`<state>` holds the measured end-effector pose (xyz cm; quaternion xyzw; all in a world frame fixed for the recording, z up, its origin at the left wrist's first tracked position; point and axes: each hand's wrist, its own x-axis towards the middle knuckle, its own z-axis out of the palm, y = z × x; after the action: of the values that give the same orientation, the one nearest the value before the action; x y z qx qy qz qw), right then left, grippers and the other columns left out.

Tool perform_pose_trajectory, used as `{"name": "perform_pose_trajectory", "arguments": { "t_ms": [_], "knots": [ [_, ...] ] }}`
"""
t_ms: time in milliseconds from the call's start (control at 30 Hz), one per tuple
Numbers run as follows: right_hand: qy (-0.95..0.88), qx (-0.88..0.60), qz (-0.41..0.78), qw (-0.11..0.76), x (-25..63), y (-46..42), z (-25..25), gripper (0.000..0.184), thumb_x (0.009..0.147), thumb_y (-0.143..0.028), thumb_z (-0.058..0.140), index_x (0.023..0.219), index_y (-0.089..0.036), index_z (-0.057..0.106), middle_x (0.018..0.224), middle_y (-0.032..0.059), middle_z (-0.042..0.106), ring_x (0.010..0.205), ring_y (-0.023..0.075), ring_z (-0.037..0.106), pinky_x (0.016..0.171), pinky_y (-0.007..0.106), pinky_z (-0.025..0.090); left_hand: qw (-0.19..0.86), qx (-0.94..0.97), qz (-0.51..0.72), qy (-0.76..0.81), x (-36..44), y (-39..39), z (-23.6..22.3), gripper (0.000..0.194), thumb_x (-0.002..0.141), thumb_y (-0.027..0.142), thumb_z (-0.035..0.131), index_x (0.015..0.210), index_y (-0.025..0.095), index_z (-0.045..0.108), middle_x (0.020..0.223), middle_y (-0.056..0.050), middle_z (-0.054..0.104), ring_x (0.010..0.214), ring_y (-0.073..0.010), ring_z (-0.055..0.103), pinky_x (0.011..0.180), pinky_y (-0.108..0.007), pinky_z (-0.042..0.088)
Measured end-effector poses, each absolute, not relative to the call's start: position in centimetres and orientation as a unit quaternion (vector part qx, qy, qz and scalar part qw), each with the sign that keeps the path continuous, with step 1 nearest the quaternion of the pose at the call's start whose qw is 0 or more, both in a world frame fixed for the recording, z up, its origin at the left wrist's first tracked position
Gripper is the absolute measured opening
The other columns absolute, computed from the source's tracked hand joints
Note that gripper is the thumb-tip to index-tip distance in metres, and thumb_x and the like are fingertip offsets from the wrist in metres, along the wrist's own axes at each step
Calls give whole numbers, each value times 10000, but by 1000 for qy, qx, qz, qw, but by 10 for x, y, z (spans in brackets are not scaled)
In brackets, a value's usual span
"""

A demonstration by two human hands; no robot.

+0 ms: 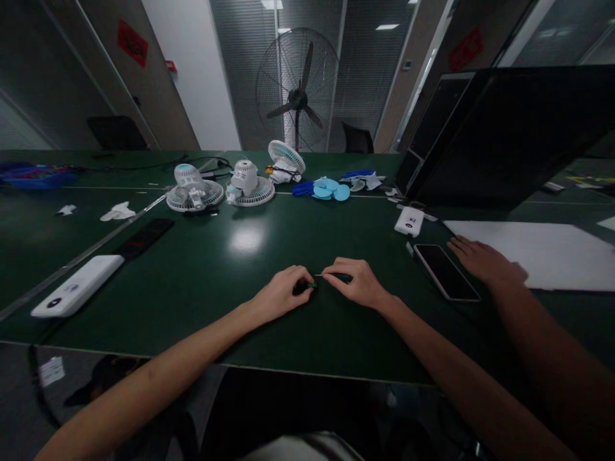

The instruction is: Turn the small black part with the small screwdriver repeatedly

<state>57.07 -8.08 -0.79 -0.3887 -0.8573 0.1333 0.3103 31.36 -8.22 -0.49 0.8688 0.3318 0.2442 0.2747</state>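
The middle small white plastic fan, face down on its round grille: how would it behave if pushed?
The small white plastic fan would probably slide, not roll, on its wide grille. The bulky housing on top may be the heavy end, and the grille's thin ribs look likely to flex if squeezed.

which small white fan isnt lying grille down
The rightmost small fan: its grille is raised and tilted, while the left fan and middle fan rest grille down.

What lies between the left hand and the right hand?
A thin pale rod pokes from the right hand toward the left hand in the head view.
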Motion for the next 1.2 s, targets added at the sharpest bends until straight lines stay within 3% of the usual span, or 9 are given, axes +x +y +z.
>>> {"name": "perform_pose_trajectory", "arguments": {
  "t_ms": [433, 767, 1033, 1200],
  "knots": [
    [-864, -382, 136, 298, 570, -82, -5, 160, 971, -281, 638, 1005, -225, 785, 881, 39, 722, 725, 163, 648, 652, 281, 475, 261, 854, 258, 368, 307, -81, -2, 196, 900, 229, 646, 1092, 192, 643, 1026, -58, 636, 960, -207, 586, 829, -338, 488],
    [-878, -365, 119, 285, 568, -85, -5, 157, 968, -264, 640, 1011, -230, 787, 875, 39, 717, 711, 160, 642, 656, 284, 464, 247, 867, 243, 359, 305, -77, -5, 156, 945, 260, 609, 1065, 186, 674, 1045, -61, 641, 967, -207, 573, 850, -353, 474],
    [-839, -344, 186, 378, 547, -88, -1, 180, 1005, -301, 624, 1069, -214, 769, 931, 54, 723, 800, 183, 668, 751, 320, 517, 227, 873, 245, 356, 306, -75, -6, 138, 902, 226, 650, 1030, 179, 673, 1026, -66, 641, 982, -222, 574, 871, -365, 480],
    [-827, -378, 171, 378, 562, -84, -2, 174, 1003, -292, 627, 1066, -223, 773, 919, 47, 724, 782, 187, 667, 737, 336, 519, 214, 876, 242, 358, 304, -79, -4, 167, 936, 257, 636, 1088, 202, 681, 1087, -66, 641, 1020, -227, 578, 926, -390, 488]
  ]
}}
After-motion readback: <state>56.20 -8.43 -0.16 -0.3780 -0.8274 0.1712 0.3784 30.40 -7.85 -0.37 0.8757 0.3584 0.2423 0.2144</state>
